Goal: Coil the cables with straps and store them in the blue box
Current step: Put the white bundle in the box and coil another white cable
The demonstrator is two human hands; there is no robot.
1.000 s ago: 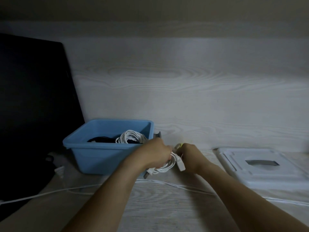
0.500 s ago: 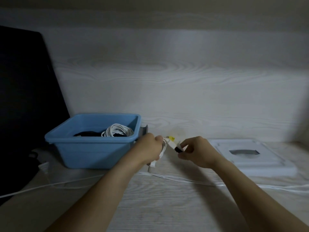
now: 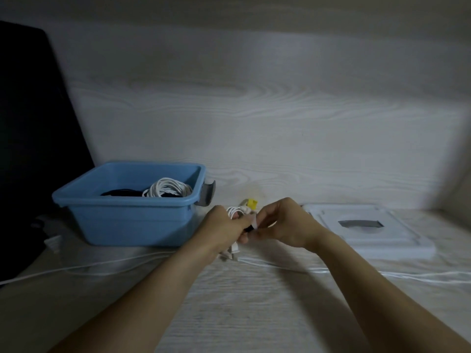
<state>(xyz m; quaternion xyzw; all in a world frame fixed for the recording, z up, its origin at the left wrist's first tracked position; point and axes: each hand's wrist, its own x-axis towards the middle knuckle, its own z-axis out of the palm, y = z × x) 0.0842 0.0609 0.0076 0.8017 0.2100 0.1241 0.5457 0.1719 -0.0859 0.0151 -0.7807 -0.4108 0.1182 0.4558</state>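
Left hand [image 3: 224, 230] grips the small white cable coil [image 3: 235, 212] just right of the blue box [image 3: 127, 215], near the desk's back edge, while the right hand [image 3: 283, 222] pinches the black strap [image 3: 251, 228]. If that pinch slips before the strap closes, the loops would likely spring loose.

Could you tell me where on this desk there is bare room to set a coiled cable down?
The desk is bare in front between the forearms, short of the loose white cable. Crowded: blue box at left, white tray at right, and both hands, left hand and right hand, on the small cable coil.
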